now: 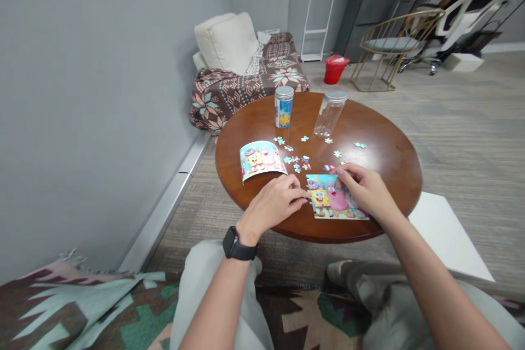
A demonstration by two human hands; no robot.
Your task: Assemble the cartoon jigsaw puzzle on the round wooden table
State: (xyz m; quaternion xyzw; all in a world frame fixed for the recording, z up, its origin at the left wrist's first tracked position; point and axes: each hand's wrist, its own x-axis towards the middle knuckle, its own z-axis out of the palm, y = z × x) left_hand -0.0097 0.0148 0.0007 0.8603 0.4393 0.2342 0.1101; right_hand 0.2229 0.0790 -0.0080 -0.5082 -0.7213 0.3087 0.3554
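Observation:
A nearly filled jigsaw puzzle (320,211) with a yellow and a pink cartoon figure lies flat near the table's front edge. My left hand (274,203), a black watch on its wrist, has its bent fingertips closed at the puzzle's left edge. Over the puzzle's upper right part, my right hand (364,186) is closed, thumb and fingers bent together; whatever they pinch is hidden. Several loose puzzle pieces (297,167) are scattered beyond it. A curved picture sheet (262,159) with the same image stands left of the puzzle.
On the round brown table (381,136), a lidded jar with a picture label (284,108) and a clear lidded jar (328,116) stand behind the pieces. Beyond are a patterned sofa (250,85), a red bin (335,70) and a gold-framed chair (389,46). Someone sits at the upper right.

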